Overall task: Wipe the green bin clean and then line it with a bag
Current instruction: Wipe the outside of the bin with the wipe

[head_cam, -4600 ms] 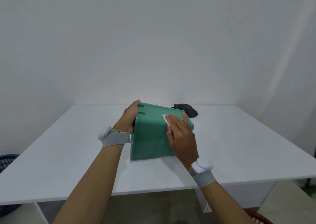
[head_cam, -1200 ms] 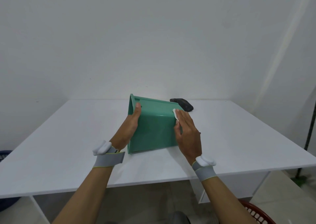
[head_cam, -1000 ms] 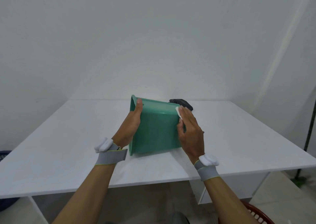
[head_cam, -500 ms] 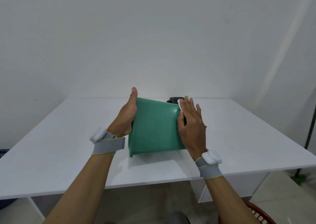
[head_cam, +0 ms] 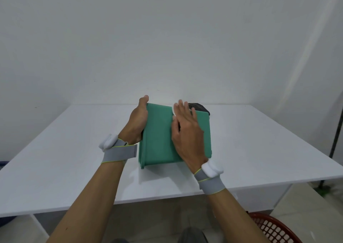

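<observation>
The green bin (head_cam: 157, 137) lies tipped over on the white table (head_cam: 65, 150), one broad wall facing up. My left hand (head_cam: 137, 124) holds its left side, thumb up along the far corner; the fingers are hidden behind the bin. My right hand (head_cam: 187, 131) lies flat on the upper wall with straight fingers, pressing a small white wipe (head_cam: 174, 106) whose edge peeks out at the fingertips. A crumpled black bag (head_cam: 199, 107) rests on the table just behind the bin.
A red mesh basket (head_cam: 274, 228) stands on the floor at the lower right. A blue basket (head_cam: 1, 163) shows at the left edge. A black stand pole (head_cam: 336, 140) rises beyond the table's right side.
The bin has turned and tilted, so another wall faces up. My right hand slid with the wipe from the right edge onto the top. My left hand moved along the left side.
</observation>
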Motion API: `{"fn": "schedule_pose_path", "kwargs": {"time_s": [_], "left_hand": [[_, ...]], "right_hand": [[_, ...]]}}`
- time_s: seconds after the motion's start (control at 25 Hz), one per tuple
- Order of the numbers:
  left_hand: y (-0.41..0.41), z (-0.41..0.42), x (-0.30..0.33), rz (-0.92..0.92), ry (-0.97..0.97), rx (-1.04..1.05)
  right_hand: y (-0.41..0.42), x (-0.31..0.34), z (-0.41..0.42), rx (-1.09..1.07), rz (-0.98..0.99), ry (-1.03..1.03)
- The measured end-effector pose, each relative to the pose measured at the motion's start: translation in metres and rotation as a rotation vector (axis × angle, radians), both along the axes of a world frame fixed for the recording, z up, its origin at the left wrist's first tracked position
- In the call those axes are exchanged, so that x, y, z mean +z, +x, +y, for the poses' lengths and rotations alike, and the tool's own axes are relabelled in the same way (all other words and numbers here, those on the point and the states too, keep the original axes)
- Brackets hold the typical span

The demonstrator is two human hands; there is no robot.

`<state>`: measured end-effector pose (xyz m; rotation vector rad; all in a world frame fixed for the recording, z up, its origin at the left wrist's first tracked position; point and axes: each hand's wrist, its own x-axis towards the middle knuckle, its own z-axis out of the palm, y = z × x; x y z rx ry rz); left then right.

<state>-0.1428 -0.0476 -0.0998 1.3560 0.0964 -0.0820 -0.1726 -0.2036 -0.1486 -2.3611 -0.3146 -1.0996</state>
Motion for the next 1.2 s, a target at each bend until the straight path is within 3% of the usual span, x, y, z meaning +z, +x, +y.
{"fn": "schedule_pose_path", "kwargs": {"time_s": [0.28,0.56,1.2], "left_hand": [[0.002,-0.004,0.000,-0.055,0.009,0.043],[0.004,-0.001,-0.001,-0.038,0.075,0.028],[0.010,0.001,-0.002,-0.009,0.083,0.019]], "right_hand": [[-0.007,0.005,0.058,0.132,-0.030,-0.091],[-0.006,0.000,0.037,0.133,-0.079,-0.172],[-0.001,-0.026,-0.063,-0.045,0.001,0.047]]}}
